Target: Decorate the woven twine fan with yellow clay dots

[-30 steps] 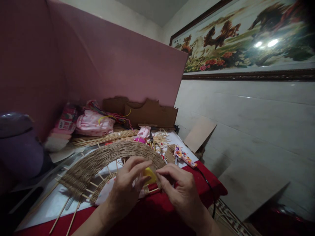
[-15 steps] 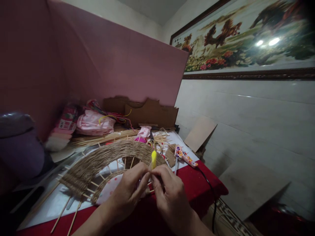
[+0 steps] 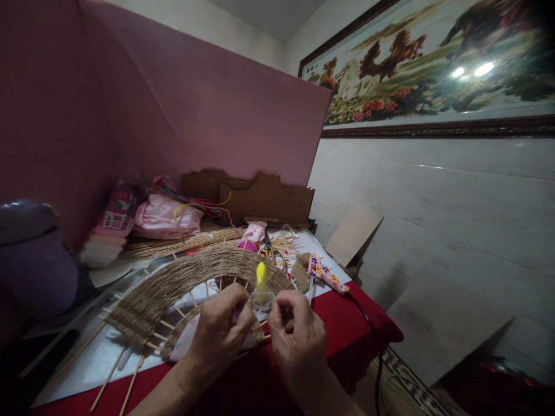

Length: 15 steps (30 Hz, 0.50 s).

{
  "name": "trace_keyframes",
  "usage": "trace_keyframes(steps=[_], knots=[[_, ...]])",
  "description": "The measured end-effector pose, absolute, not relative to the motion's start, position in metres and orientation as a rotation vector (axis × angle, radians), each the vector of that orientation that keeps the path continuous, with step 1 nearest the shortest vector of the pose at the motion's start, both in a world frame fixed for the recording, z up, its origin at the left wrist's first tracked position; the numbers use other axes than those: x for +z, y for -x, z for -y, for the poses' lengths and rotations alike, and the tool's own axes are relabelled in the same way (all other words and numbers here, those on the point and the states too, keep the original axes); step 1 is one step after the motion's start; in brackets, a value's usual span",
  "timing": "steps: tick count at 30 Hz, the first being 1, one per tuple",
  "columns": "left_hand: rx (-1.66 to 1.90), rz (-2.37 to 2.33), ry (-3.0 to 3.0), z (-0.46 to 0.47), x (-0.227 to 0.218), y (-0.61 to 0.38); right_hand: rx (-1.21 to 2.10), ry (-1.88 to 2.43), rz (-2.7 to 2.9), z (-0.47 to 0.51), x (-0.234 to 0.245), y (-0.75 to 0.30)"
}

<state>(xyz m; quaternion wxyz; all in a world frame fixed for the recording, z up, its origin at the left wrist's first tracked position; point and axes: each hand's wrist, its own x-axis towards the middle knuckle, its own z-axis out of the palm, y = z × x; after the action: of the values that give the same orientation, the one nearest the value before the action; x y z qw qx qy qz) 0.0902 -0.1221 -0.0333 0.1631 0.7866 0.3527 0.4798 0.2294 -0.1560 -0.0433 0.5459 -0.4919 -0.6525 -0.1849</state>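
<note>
**twine_tom:** What's around the hands, big stuff first?

**reed_rita:** A pink board [image 3: 208,115] stands well behind both hands, and a framed horse painting [image 3: 433,63] hangs on the wall up past the right hand. Under the hands is the desk [image 3: 351,323] with a red cloth. A half-round woven arch [image 3: 173,280] of twine on thin sticks lies flat, just beyond the left hand [image 3: 219,335] and curving away to that hand's outer side.

**twine_tom:** And the smaller bits?

**reed_rita:** There's a pink bag [image 3: 165,216] far behind the left hand, against the board. A flowery glue gun [image 3: 325,276] lies just beyond the right hand [image 3: 299,338], and scissors [image 3: 272,254] sit behind the arch, straight out from between the hands.

**twine_tom:** So what's being held?

**reed_rita:** A little clear piece with a yellow tip [image 3: 261,276]. It's upright between the two hands and raised over the arch's near end. The left fingertips are pinched onto its clear base. The right hand's fingers are curled up against the other side, but I honestly can't tell if they're gripping it or just touching.
</note>
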Motion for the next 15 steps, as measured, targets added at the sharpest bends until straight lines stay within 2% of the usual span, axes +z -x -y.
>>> trace_keyframes(steps=[6, 15], knots=[[1.389, -0.971, -2.271, 0.125, -0.033, -0.0918, -0.328, 1.123, 1.879, 0.1587, -0.0447, -0.2366], [1.395, -0.674, -2.567, 0.1278, -0.0257, -0.0946, 0.216, 1.053, 1.622, 0.1544, -0.0418, -0.2305]])
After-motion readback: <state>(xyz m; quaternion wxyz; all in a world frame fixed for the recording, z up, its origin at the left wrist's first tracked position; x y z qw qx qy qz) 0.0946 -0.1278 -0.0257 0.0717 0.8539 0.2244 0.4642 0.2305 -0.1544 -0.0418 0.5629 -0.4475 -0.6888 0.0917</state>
